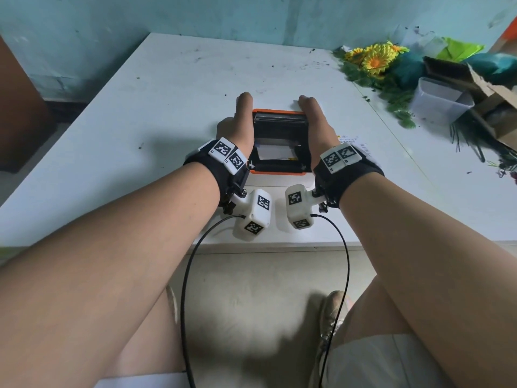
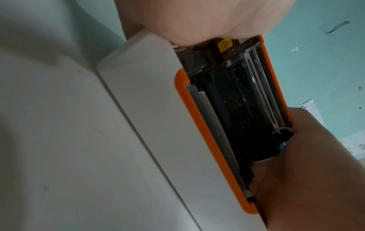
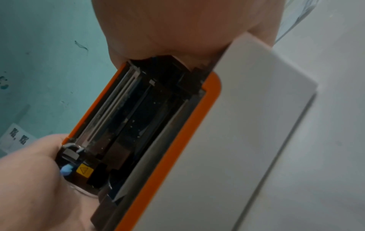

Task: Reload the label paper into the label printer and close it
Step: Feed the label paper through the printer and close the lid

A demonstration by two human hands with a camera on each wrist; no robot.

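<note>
On the tabletop [image 1: 167, 79], the open label printer [image 1: 279, 141], label paper [image 1: 275, 152] inside, is grasped at each side by left hand [image 1: 237, 127] and right hand [image 1: 319, 127]; its lid is best lowered evenly.

Both forearms are bare, with no sleeves. Each wrist wears a black fabric strap [image 1: 216, 175] that wraps the base of the hand like a fingerless cuff. On top of the left strap sit two white square tiles [image 1: 228, 154] printed with black-and-white coded markers; the right strap [image 1: 352, 175] carries a matching pair [image 1: 340, 157]. Beneath each wrist, a black bracket with screws holds a rounded white camera housing [image 1: 254, 211], marked with the same coded squares; its twin [image 1: 298, 205] hangs under the right wrist. A thin black cable [image 1: 186, 275] loops down from each housing. Light grey shorts [image 1: 391, 357] cover the near right thigh.
</note>
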